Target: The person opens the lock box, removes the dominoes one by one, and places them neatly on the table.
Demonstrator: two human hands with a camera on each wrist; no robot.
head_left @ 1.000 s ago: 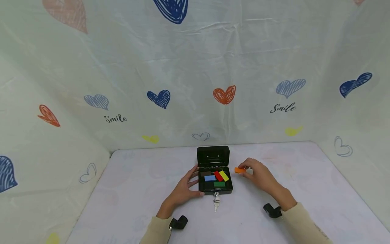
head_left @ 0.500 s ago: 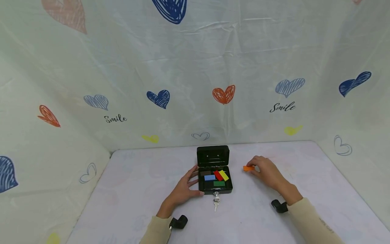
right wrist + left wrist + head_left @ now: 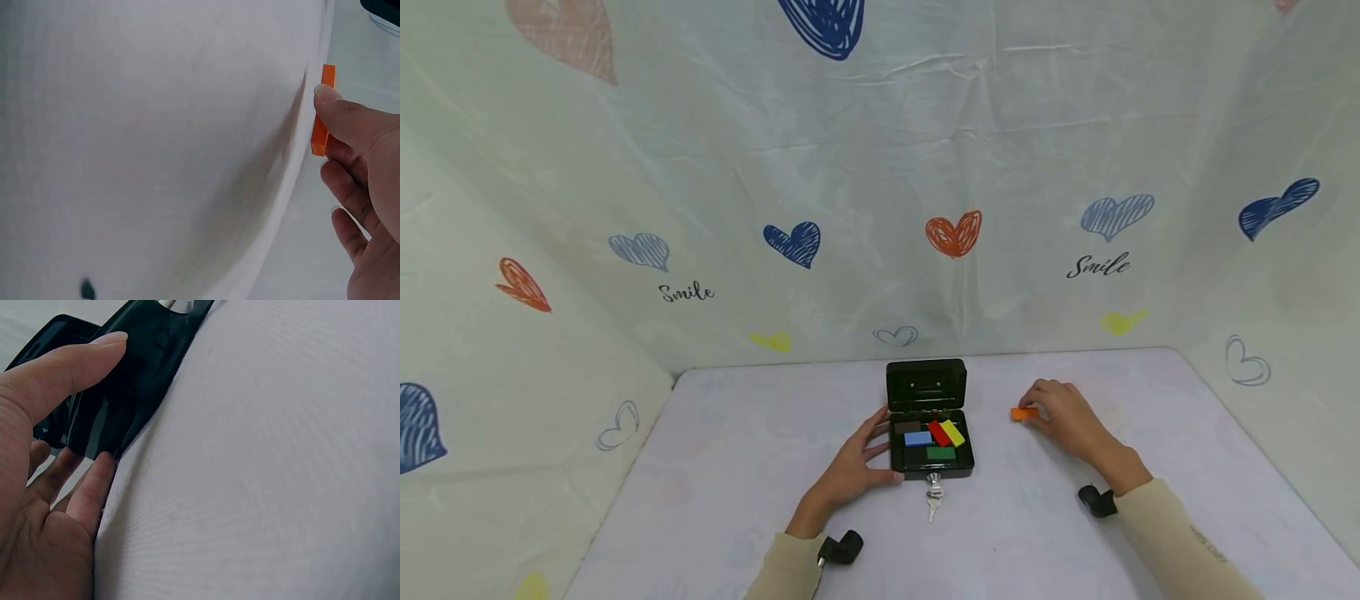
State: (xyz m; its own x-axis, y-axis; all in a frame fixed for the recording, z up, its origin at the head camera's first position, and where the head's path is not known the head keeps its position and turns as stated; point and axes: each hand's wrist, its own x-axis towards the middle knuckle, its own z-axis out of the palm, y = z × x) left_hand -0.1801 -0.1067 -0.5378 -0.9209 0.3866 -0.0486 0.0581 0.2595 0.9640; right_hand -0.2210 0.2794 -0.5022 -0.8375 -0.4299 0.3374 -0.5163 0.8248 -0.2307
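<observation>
Box (image 3: 955,472), glossy black with rounded corners, stands lid (image 3: 927,387) raised on the pale tabletop (image 3: 715,500), flat oblong blocks (image 3: 917,438) inside. Left hand (image 3: 847,468) is spread, unclenched, thumb against the front, fingers along the left side. Right hand (image 3: 1066,419) pinches a straight-edged orange block (image 3: 1019,414) to the right; contact with the tabletop is unclear. Left wrist view crops the lock (image 3: 184,306).

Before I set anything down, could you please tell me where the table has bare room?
The table is bare between its left edge and the left hand, and between the right hand and its right edge. A narrower patch separates the black box from the orange block. The box's inside is crowded with coloured blocks, and keys occupy its front.
</observation>
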